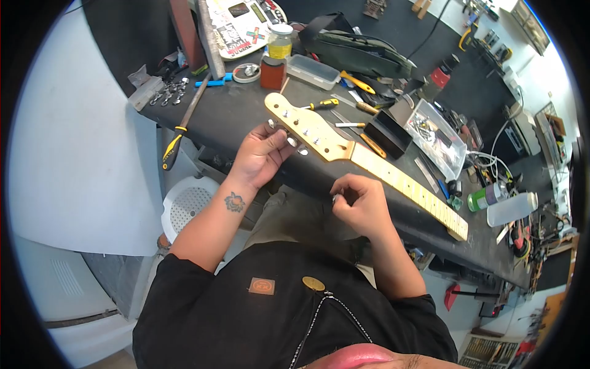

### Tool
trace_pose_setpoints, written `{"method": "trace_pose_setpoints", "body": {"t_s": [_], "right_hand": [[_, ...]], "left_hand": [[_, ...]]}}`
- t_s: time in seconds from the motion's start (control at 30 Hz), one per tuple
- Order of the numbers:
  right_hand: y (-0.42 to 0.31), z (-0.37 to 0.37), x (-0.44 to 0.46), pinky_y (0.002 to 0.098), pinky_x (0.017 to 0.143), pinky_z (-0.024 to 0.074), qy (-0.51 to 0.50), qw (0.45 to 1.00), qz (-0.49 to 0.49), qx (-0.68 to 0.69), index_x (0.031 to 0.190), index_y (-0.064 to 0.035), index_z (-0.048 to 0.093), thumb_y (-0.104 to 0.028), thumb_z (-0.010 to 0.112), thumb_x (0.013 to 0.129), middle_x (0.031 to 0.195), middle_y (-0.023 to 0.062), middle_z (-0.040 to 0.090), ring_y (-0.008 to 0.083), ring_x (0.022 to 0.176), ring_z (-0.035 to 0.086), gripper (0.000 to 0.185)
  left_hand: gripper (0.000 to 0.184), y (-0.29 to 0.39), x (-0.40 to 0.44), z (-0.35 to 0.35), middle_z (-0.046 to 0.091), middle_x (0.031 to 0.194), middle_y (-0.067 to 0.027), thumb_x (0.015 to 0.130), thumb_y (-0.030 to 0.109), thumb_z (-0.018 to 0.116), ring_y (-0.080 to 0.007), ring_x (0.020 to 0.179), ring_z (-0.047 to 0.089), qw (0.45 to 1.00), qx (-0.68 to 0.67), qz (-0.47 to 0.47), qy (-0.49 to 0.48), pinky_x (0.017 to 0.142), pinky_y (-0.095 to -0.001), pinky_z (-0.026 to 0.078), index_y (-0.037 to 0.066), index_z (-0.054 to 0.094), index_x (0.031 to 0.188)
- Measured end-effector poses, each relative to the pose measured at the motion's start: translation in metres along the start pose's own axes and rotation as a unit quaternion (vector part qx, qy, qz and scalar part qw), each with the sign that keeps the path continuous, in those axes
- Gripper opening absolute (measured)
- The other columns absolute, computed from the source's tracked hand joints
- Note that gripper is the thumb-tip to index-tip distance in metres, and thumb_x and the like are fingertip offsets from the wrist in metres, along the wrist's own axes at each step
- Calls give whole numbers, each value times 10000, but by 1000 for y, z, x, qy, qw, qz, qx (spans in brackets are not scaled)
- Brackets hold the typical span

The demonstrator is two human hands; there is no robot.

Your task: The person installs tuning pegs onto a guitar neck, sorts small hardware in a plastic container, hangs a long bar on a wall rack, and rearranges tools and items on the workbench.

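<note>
A pale maple guitar neck point(402, 182) lies diagonally over the bench edge, its headstock point(307, 128) towards my left side. Metal tuner posts stand in several of the headstock holes, and tuner buttons point(292, 142) stick out along the near edge. My left hand point(261, 154) is closed on that edge, thumb and fingers around a tuner, partly hiding it. Apart from the neck, in front of my body, my right hand point(361, 203) is curled in a pinch. A small greyish bit shows at its fingertips, too small to name.
Loose metal tuners point(169, 92) lie at the bench's left end, near a yellow-black screwdriver point(175, 147). Behind the neck are another screwdriver point(322, 105), a black box point(387, 134) and a clear parts bin point(437, 138). Bottles point(512, 209) stand at right.
</note>
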State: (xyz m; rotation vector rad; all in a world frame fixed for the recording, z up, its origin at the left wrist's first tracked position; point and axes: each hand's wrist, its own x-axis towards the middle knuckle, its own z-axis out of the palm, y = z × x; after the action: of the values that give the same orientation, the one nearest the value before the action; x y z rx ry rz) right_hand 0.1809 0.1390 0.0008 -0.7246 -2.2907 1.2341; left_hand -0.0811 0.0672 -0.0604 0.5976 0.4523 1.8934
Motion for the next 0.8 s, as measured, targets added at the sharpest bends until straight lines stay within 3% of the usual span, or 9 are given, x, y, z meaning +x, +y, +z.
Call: {"method": "trace_pose_setpoints", "body": {"t_s": [0.2, 0.3, 0.33, 0.43, 0.57, 0.8], "right_hand": [[19, -8, 1, 429, 658, 555, 106, 964, -143, -200, 854, -58, 702, -81, 761, 745, 783, 123, 698, 325, 715, 700, 126], [20, -4, -3, 389, 818, 584, 110, 965, -101, -216, 831, -46, 706, -22, 751, 710, 799, 122, 703, 301, 1036, 740, 132], [19, -4, -1, 418, 662, 562, 135, 956, -166, -200, 863, -71, 705, -63, 756, 737, 783, 115, 677, 306, 715, 696, 136], [11, -8, 0, 418, 670, 564, 149, 960, -174, -159, 864, -63, 697, -47, 756, 724, 813, 118, 685, 314, 733, 696, 152], [2, -14, 3, 419, 691, 571, 171, 936, -225, -211, 869, -55, 696, -38, 761, 708, 831, 121, 689, 341, 748, 688, 175], [13, -9, 8, 418, 675, 565, 167, 956, -168, -171, 871, -56, 702, -36, 757, 712, 829, 108, 695, 310, 734, 690, 169]], "left_hand": [[203, -3, 1, 4, 730, 1253, -112, 1029, 57, 663, -259, 1205, 695, 1000, -1, -2, 30, 1109, -483, 557, 52, 673, 1231], [212, 1, -3, 10, 734, 1231, -93, 1025, 74, 679, -247, 1172, 704, 999, -1, 2, 43, 1092, -478, 566, 67, 667, 1236], [216, 1, -4, 8, 731, 1234, -83, 1027, 82, 679, -239, 1178, 697, 999, 2, -3, 41, 1090, -480, 564, 73, 665, 1242], [212, 0, -5, 2, 734, 1208, -69, 1026, 118, 692, -228, 1135, 700, 999, 8, -14, 44, 1074, -474, 563, 83, 668, 1234], [174, 0, -8, 9, 740, 1176, -75, 1035, 149, 690, -234, 1122, 701, 997, 13, -13, 75, 1068, -463, 559, 68, 671, 1188], [128, -3, -33, 6, 749, 1107, -101, 1060, 152, 653, -221, 1035, 741, 993, 8, -23, 115, 984, -416, 607, 50, 650, 1137]]}}
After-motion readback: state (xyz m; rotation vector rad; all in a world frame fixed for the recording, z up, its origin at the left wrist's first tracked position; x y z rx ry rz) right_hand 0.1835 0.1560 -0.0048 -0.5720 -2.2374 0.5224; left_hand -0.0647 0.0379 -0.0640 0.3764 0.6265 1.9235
